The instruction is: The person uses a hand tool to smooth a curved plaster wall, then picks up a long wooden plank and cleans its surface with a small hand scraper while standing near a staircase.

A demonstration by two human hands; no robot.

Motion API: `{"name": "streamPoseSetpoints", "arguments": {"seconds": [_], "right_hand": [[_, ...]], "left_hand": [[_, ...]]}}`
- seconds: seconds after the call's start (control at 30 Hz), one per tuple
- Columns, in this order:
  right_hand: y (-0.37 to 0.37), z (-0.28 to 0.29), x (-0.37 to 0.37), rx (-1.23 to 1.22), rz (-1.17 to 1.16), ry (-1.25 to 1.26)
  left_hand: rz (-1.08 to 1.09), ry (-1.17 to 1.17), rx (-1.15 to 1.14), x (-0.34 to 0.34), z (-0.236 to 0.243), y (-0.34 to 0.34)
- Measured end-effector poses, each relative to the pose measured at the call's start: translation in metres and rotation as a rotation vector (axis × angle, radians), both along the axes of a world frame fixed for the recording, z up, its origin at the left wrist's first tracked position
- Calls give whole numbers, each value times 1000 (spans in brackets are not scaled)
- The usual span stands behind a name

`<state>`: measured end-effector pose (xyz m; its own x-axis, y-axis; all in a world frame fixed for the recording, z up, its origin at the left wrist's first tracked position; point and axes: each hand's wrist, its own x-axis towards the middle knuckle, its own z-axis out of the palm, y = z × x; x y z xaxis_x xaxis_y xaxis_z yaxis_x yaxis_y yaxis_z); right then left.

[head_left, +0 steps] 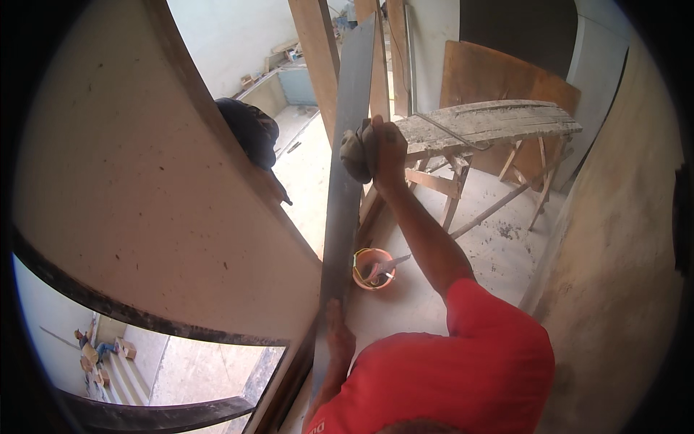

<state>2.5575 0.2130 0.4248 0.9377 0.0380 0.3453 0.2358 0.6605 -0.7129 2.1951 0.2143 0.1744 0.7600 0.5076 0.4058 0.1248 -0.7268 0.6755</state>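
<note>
A long, narrow grey board [340,239] runs almost upright through the middle of the view. High on it, my right hand [387,148] is closed around a lumpy grey object [356,155], which lies against the board and is too unclear to name. Lower down, my left hand [337,333] grips the board's edge, with some fingers hidden. Both arms come from red short sleeves. Just right of the board, below my right hand, an orange bucket [374,282] on the floor holds tools and something yellow.
A cream panel [144,181] fills the left, with a dark shape [246,137] at its edge. A dusty plank trestle [499,123], a brown sheet [470,72] and wooden posts [311,36] stand ahead. A wall [607,275] is right. Another person [90,347] is by steps below left.
</note>
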Motion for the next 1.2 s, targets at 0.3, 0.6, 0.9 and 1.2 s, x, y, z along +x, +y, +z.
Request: {"name": "streamPoseSetpoints", "arguments": {"seconds": [0.3,0.6,0.9,1.2], "right_hand": [[-23,-113,-210,-631,-89,-168],[-33,-43,-256,-556,81,-228],[-53,11,-318,-323,196,-233],[-54,164,-197,-96,60,-364]], "left_hand": [[8,-26,111,-5,19,25],[-2,-42,205,-99,110,45],[-212,-143,-491,-173,136,146],[-34,-316,-205,-159,190,98]]}}
